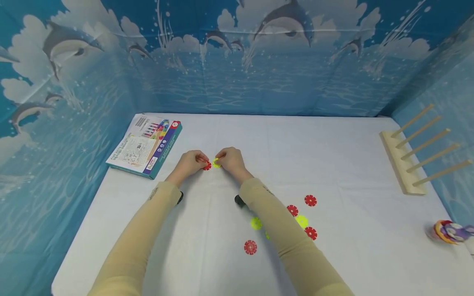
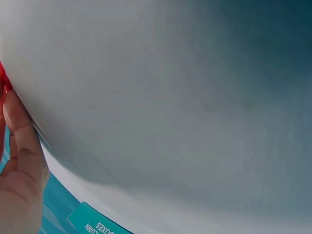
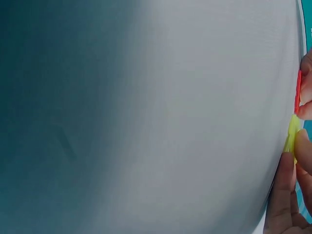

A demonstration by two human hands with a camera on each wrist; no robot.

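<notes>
In the head view my left hand [image 1: 191, 163] pinches a red notched disc [image 1: 207, 166] between thumb and fingers. Facing it, my right hand [image 1: 231, 159] pinches a yellow notched disc [image 1: 216, 163]. The two discs are held edge toward edge over the white table. From the right wrist, the yellow disc [image 3: 292, 134] appears edge-on, its upper end right at the lower end of the red disc [image 3: 298, 92]. Only a sliver of the red disc [image 2: 6, 80] shows at the left wrist view's edge, by the left fingertips.
Several loose discs, such as a red one [image 1: 250, 247] and a yellow one [image 1: 256, 223], lie around the right forearm. A flat box [image 1: 144, 144] is at the left. A wooden peg rack [image 1: 401, 164] and a small purple-topped toy [image 1: 452, 231] stand at the right.
</notes>
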